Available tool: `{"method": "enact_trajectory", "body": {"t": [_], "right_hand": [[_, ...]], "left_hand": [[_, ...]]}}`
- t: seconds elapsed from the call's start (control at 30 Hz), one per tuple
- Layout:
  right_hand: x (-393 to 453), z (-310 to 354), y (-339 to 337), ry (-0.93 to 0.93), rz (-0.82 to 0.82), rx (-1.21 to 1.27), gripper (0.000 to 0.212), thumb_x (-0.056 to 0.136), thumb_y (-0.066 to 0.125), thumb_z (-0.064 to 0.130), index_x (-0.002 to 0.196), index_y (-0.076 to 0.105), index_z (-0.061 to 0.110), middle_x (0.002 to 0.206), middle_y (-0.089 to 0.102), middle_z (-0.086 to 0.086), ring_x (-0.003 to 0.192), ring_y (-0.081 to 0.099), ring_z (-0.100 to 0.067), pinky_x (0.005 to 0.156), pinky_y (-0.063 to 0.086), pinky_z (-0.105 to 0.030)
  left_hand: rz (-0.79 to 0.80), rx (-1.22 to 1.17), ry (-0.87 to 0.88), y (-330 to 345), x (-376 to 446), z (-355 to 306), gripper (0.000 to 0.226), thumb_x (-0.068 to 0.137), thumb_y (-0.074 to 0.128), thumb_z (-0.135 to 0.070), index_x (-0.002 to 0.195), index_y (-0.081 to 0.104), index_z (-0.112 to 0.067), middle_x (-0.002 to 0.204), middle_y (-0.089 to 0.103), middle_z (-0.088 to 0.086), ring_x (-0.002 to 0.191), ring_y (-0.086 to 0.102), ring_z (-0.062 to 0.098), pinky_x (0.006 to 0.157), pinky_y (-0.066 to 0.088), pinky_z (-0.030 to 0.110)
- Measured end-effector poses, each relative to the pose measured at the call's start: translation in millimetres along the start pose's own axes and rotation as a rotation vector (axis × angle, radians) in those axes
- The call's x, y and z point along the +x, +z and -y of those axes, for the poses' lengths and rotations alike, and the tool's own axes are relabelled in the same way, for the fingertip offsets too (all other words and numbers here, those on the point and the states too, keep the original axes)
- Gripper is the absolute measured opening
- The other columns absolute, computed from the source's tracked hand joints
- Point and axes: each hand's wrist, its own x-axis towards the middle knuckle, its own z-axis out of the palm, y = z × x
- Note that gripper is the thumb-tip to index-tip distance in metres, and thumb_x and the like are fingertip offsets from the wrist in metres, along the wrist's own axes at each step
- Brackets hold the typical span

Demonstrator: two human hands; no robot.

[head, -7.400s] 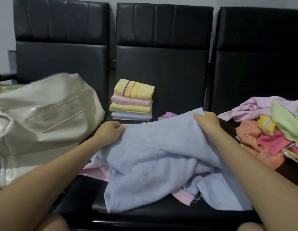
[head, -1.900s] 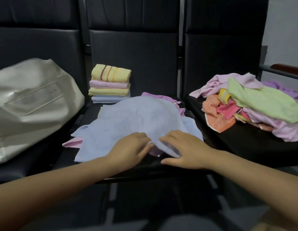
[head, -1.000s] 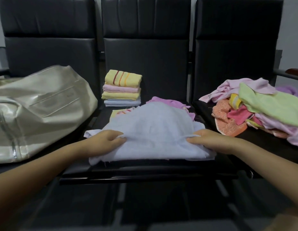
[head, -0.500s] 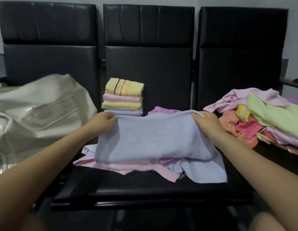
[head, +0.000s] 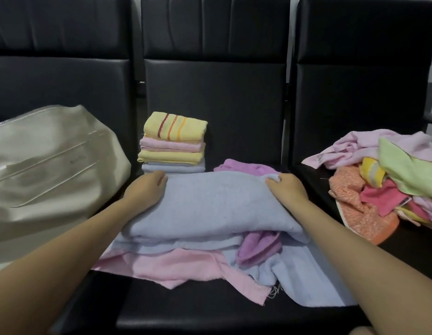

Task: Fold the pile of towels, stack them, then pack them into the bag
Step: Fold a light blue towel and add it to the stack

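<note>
A light blue towel, folded over, lies across the middle black seat on top of a pink towel and a purple towel. My left hand grips its far left corner and my right hand grips its far right corner. Behind it stands a neat stack of folded towels, yellow striped on top. A loose pile of unfolded towels covers the right seat. The cream bag lies on the left seat.
Three black padded seats with tall backs form a row. The front edge of the middle seat shows bare black cushion. An armrest pokes out at the far right.
Both hands have carried the near edge of the blue towel up and over to the far side, folding it in half. They now press its far corners down lower than half a second ago.
</note>
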Motion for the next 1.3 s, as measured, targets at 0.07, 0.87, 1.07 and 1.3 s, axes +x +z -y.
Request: {"method": "enact_trajectory", "body": {"t": [0.07, 0.87, 1.07, 1.3], "right_hand": [[3.5, -3.5, 7.7, -0.001, 0.043, -0.101, 0.036, 0.091, 0.047, 0.039, 0.114, 0.068, 0.020, 0.115, 0.064, -0.009, 0.099, 0.059, -0.031, 0.084, 0.049, -0.037], [-30.2, -12.9, -49.7, 0.448, 0.340, 0.362, 0.052, 0.076, 0.077, 0.047, 0.108, 0.062, 0.008, 0.105, 0.067, -0.014, 0.096, 0.066, -0.032, 0.092, 0.051, -0.046], [-33.9, 14.0, -43.9, 0.448, 0.151, 0.488, 0.016, 0.091, 0.063, 0.024, 0.102, 0.064, 0.012, 0.097, 0.063, -0.010, 0.090, 0.062, -0.030, 0.080, 0.050, -0.040], [-54.2, 70.3, -63.1, 0.174, 0.476, 0.841, 0.033, 0.098, 0.052, 0.034, 0.102, 0.063, 0.003, 0.075, 0.062, -0.002, 0.065, 0.057, -0.013, 0.059, 0.043, -0.023]], "left_hand": [[0.017, 0.005, 0.013, 7.7, 3.4, 3.3, 0.032, 0.102, 0.041, -0.018, 0.070, 0.041, -0.014, 0.073, 0.051, 0.005, 0.073, 0.047, 0.025, 0.064, 0.028, 0.033], [-0.025, -0.357, 0.165, -6.9, -48.3, -114.2, 0.040, 0.104, 0.035, -0.025, 0.139, 0.049, -0.013, 0.144, 0.046, 0.006, 0.133, 0.039, 0.020, 0.105, 0.027, 0.027], [0.203, 0.148, 0.289, 31.8, -69.6, -130.3, 0.070, 0.089, 0.008, -0.053, 0.155, 0.014, -0.031, 0.163, 0.008, 0.002, 0.149, 0.009, 0.019, 0.118, 0.014, 0.037], [0.123, -0.715, -0.017, 7.1, -55.2, -132.5, 0.037, 0.103, 0.033, -0.018, 0.116, 0.067, -0.013, 0.131, 0.061, 0.003, 0.126, 0.051, 0.019, 0.105, 0.034, 0.026]]}}
